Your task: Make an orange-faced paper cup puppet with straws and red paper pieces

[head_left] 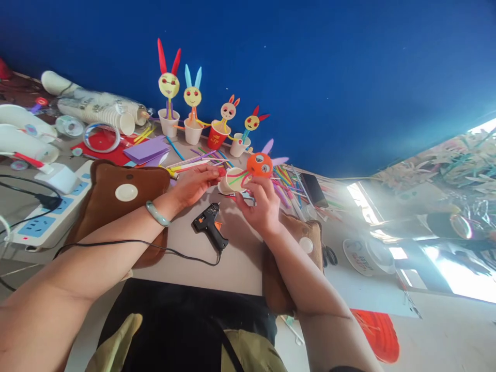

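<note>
My left hand (196, 185), with a jade-coloured bangle at the wrist, pinches a small red piece (222, 171) at its fingertips. My right hand (264, 205) is closed around part of an orange rabbit figure (254, 164), just below its round head with big eyes and purple ears. Between the hands a white paper cup (229, 185) stands tilted, with green and red pipe cleaners at its mouth. Whether my right fingers also grip the cup is hidden. On the table below lies a black glue gun (211, 226), touched by neither hand.
Several finished rabbit figures in cups (169, 124) line the blue wall. Brown cushions (112, 206) lie under both forearms. The glue gun's cord (166, 249) crosses my left forearm near a power strip (58, 206). Pipe cleaners (284, 178), a phone (313, 190) and scissors (330, 255) lie right.
</note>
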A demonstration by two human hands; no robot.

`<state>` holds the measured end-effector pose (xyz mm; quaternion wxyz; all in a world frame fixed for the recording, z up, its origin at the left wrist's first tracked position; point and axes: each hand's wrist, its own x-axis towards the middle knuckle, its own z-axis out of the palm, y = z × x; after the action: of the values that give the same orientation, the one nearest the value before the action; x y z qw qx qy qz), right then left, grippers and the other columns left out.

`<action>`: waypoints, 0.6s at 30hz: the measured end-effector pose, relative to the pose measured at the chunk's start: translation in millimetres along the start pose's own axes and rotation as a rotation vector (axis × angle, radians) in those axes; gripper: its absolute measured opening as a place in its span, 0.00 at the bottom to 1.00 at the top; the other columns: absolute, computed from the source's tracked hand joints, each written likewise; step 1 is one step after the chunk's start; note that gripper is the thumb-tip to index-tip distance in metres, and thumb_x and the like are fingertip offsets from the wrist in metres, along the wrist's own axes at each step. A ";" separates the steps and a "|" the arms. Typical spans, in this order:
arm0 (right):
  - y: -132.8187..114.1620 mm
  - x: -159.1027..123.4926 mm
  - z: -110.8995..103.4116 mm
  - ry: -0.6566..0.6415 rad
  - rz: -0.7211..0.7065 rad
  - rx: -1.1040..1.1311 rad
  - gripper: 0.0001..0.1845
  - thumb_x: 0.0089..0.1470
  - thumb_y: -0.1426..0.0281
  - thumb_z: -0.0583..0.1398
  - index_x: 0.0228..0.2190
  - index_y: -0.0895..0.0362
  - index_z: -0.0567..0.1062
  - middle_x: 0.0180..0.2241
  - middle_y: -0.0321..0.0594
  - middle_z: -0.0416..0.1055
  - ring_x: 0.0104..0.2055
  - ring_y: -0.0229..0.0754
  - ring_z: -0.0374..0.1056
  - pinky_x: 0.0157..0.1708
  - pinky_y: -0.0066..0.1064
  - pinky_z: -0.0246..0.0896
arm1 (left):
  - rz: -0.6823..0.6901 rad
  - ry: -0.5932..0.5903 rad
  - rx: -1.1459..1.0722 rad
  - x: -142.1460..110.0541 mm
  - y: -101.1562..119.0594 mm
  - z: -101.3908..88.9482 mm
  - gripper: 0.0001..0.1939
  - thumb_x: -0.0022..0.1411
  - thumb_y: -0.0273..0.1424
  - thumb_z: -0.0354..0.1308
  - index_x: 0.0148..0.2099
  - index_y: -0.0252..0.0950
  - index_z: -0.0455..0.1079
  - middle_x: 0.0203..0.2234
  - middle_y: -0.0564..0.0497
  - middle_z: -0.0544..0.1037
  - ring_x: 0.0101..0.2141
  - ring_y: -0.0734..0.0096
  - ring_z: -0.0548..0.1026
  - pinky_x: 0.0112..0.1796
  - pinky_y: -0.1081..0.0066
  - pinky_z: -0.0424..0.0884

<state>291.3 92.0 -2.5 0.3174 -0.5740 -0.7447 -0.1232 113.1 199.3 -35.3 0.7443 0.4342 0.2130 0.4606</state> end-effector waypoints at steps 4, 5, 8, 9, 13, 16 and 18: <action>-35.3 -10.9 -5.7 -0.503 -0.071 -0.004 0.12 0.58 0.56 0.62 0.32 0.51 0.75 0.31 0.43 0.75 0.30 0.45 0.71 0.28 0.35 0.60 | 0.000 0.066 -0.045 4.4 1.2 -3.0 0.04 0.51 0.29 0.67 0.30 0.34 0.76 0.27 0.51 0.76 0.30 0.74 0.73 0.37 0.67 0.71; -44.5 -15.1 -4.7 -0.668 -0.100 -0.019 0.13 0.55 0.55 0.65 0.32 0.51 0.76 0.29 0.43 0.75 0.29 0.46 0.71 0.27 0.36 0.59 | 0.001 0.075 -0.061 5.0 1.3 -3.4 0.04 0.51 0.28 0.67 0.30 0.34 0.76 0.27 0.51 0.77 0.30 0.74 0.73 0.37 0.68 0.71; -64.5 -26.9 1.8 -0.887 -0.119 -0.121 0.10 0.54 0.61 0.67 0.37 0.52 0.77 0.34 0.48 0.77 0.31 0.51 0.74 0.27 0.38 0.59 | 0.003 0.085 -0.099 5.6 2.2 -3.3 0.04 0.50 0.27 0.67 0.30 0.33 0.76 0.28 0.51 0.77 0.30 0.75 0.73 0.38 0.68 0.71; -68.3 -29.6 3.7 -0.899 -0.110 -0.155 0.09 0.56 0.63 0.65 0.39 0.52 0.77 0.35 0.49 0.78 0.32 0.51 0.75 0.27 0.38 0.60 | 0.000 0.089 -0.112 5.5 2.6 -2.9 0.04 0.50 0.27 0.67 0.30 0.33 0.75 0.29 0.51 0.78 0.31 0.75 0.73 0.39 0.69 0.71; -77.5 -34.3 0.0 -0.953 -0.102 -0.241 0.12 0.61 0.67 0.59 0.46 0.55 0.73 0.39 0.50 0.78 0.35 0.51 0.77 0.29 0.36 0.63 | -0.016 0.089 -0.163 5.0 4.2 -2.1 0.03 0.49 0.26 0.67 0.30 0.32 0.76 0.29 0.50 0.79 0.32 0.75 0.74 0.39 0.70 0.70; -85.6 -34.0 -14.3 -1.038 -0.136 -0.273 0.13 0.60 0.69 0.59 0.47 0.57 0.73 0.41 0.48 0.77 0.37 0.51 0.77 0.30 0.34 0.64 | -0.020 0.070 -0.201 4.7 3.1 -3.8 0.04 0.49 0.26 0.68 0.30 0.32 0.77 0.29 0.49 0.79 0.32 0.75 0.74 0.38 0.71 0.69; -89.5 -30.7 -26.7 -1.113 -0.151 -0.283 0.13 0.60 0.68 0.60 0.46 0.59 0.73 0.41 0.48 0.77 0.37 0.50 0.77 0.30 0.33 0.64 | -0.014 0.035 -0.209 4.4 1.3 -5.7 0.04 0.50 0.27 0.68 0.30 0.32 0.77 0.29 0.49 0.79 0.32 0.75 0.73 0.37 0.71 0.68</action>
<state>220.9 25.7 15.3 -0.2113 -0.5345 -0.8147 0.0765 110.6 206.0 -36.9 0.7850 0.3444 0.1801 0.4825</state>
